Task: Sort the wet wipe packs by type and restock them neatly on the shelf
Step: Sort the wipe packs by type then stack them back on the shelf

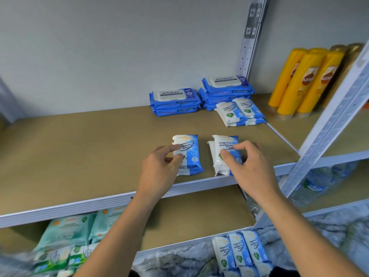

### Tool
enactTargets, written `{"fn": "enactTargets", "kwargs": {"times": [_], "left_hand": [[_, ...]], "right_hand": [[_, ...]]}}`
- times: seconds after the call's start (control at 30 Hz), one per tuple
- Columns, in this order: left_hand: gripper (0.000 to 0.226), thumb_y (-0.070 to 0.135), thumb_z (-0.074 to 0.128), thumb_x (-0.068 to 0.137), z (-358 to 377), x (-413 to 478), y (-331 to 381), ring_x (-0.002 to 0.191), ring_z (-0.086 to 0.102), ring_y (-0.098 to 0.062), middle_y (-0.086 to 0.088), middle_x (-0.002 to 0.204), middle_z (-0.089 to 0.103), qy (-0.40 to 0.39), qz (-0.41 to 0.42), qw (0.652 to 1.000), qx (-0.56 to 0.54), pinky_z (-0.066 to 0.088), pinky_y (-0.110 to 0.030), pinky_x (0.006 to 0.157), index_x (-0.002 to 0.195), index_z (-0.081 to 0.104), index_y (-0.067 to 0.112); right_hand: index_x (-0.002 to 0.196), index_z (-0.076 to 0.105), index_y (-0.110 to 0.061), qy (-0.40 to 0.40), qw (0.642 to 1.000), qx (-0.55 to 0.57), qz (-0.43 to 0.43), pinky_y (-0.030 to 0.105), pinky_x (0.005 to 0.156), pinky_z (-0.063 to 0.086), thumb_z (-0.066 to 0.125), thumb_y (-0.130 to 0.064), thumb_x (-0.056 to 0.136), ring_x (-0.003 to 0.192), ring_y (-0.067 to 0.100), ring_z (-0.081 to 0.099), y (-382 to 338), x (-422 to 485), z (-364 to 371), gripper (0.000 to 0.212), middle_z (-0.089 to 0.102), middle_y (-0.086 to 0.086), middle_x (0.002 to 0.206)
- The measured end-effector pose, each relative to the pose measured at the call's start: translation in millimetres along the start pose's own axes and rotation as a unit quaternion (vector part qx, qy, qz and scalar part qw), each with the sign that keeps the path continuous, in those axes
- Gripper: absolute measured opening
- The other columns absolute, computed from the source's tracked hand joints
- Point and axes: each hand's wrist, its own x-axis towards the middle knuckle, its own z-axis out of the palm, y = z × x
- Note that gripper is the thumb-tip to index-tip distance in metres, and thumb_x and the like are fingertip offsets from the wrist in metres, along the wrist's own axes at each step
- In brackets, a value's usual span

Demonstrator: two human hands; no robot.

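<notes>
1. The shelf board (79, 148) carries two short piles of white-and-blue antibacterial wipe packs side by side near its front edge, right of the middle, with a gap of bare board between them.
2. The left hand (159, 166) is on the left pile (189, 154). Its fingers are curled, the forefinger lying across the top pack and the thumb at the pack's near left side, pinching it.
3. The right hand (251, 166) is on the right pile (221, 156). Its thumb presses on the top pack and its curled fingers wrap the pile's right side.
4. At the board's back edge lie two stacks of blue antabax packs (174, 101), the right stack taller and close to the back right corner post.
5. Just in front of that taller stack, by the board's right edge, lie more small white-and-blue packs (239, 112) in two low piles that touch.
6. Yellow bottles (303, 80) stand on the neighbouring shelf to the right.
7. The lower shelf (189, 216) holds teal packs (69, 230) at its left, with blurred green-and-white packs (60, 256) in front of them.
</notes>
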Motion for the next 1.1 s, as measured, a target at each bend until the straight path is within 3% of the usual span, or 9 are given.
{"fn": "enactTargets", "kwargs": {"times": [0.17,0.27,0.43,0.57,0.73,0.83,0.97,1.1], "left_hand": [[0.022,0.022,0.062,0.093,-1,1,0,0.051,0.05,0.006,0.002,0.099,0.068,0.0,-0.003,1.0,-0.009,0.032,-0.007,0.046,0.112,0.072,0.028],[0.022,0.019,0.062,0.092,-2,1,0,0.056,0.052,0.006,0.002,0.102,0.068,0.002,-0.001,1.0,-0.008,0.034,-0.007,0.049,0.11,0.071,0.029],[0.02,0.017,0.059,0.091,1,1,1,0.056,0.054,0.003,0.001,0.102,0.067,0.002,-0.001,1.0,-0.021,0.032,-0.009,0.046,0.103,0.07,0.029],[0.019,0.017,0.061,0.089,5,0,2,0.072,0.063,-0.001,0.006,0.107,0.066,0.004,0.007,1.0,-0.021,0.037,-0.01,0.053,0.101,0.071,0.028],[0.014,0.028,0.069,0.089,6,-3,5,0.083,0.064,0.001,0.015,0.116,0.058,-0.026,0.024,0.999,-0.026,0.047,-0.014,0.067,0.103,0.071,0.03],[0.022,0.03,0.07,0.087,3,-3,4,0.085,0.063,0.005,0.014,0.116,0.057,-0.018,0.021,0.999,-0.028,0.046,-0.01,0.063,0.109,0.067,0.029],[0.028,0.029,0.072,0.086,7,-5,5,0.081,0.063,0.005,0.007,0.106,0.065,-0.007,0.009,0.999,-0.044,0.045,-0.009,0.059,0.114,0.066,0.027],[0.027,0.026,0.071,0.087,17,-2,8,0.083,0.062,0.002,0.006,0.106,0.065,-0.027,0.032,0.999,-0.034,0.046,-0.01,0.061,0.113,0.067,0.026]], "right_hand": [[0.108,0.054,-0.03,-0.032,0.999,0.018,0.0,0.031,0.076,0.039,0.065,-0.032,0.088,0.101,0.015,0.054,0,-2,-6,0.022,0.052,-0.008,0.115],[0.106,0.056,-0.03,-0.035,0.998,0.032,-0.045,0.031,0.083,0.042,0.063,-0.019,0.084,0.107,0.011,0.052,0,-7,-13,0.025,0.047,-0.013,0.118],[0.108,0.057,-0.032,-0.141,0.981,-0.017,-0.129,0.023,0.091,0.037,0.06,-0.034,0.076,0.121,0.005,0.043,3,-12,-19,0.032,0.042,-0.021,0.126],[0.118,0.06,-0.032,-0.115,0.986,-0.011,-0.123,0.021,0.093,0.037,0.07,-0.037,0.087,0.118,0.001,0.045,9,-12,-18,0.032,0.043,-0.02,0.127],[0.117,0.059,-0.028,-0.077,0.988,-0.027,-0.13,0.014,0.087,0.036,0.072,-0.044,0.085,0.112,-0.002,0.045,12,-13,-18,0.038,0.045,-0.016,0.124],[0.112,0.055,-0.03,-0.084,0.987,-0.027,-0.131,0.004,0.085,0.033,0.078,-0.036,0.081,0.115,-0.002,0.042,13,-14,-20,0.039,0.038,-0.017,0.128],[0.101,0.047,-0.031,-0.077,0.987,-0.017,-0.141,0.006,0.078,0.038,0.078,-0.02,0.079,0.109,0.0,0.047,15,-15,-19,0.039,0.042,-0.017,0.12],[0.103,0.048,-0.033,-0.102,0.981,-0.007,-0.162,0.003,0.082,0.036,0.077,-0.015,0.08,0.113,-0.002,0.046,10,-14,-11,0.041,0.044,-0.019,0.126]]}}
